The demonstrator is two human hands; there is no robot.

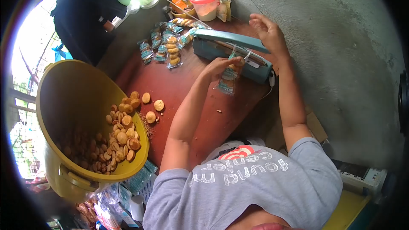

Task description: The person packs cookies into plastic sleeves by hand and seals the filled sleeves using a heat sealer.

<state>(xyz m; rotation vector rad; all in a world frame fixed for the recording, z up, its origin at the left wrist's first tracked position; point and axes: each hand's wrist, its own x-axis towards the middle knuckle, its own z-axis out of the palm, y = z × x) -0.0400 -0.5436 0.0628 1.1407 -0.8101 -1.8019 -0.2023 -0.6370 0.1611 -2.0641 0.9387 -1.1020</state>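
Observation:
My left hand (217, 68) pinches a clear printed packet of round biscuits (228, 79), held upright against the front of a teal impulse sealer (255, 71). The packet's upper end lies across the sealing bar, beneath the raised sealer lever (232, 38). Beside the lever's free end is my right hand (270, 36), with fingers stretched out and nothing in it; whether its palm touches the lever I cannot tell. Several filled biscuit packets (172, 52) lie on the red table to the left of the sealer.
A tilted yellow bucket (93, 174) at the left holds many loose biscuits (121, 138). A few biscuits and crumbs lie on the red table (204, 119). A pink-lidded tub (204, 4) stands at the back. Dark cloth (83, 19) hangs by the window; a grey wall (336, 59) rises at right.

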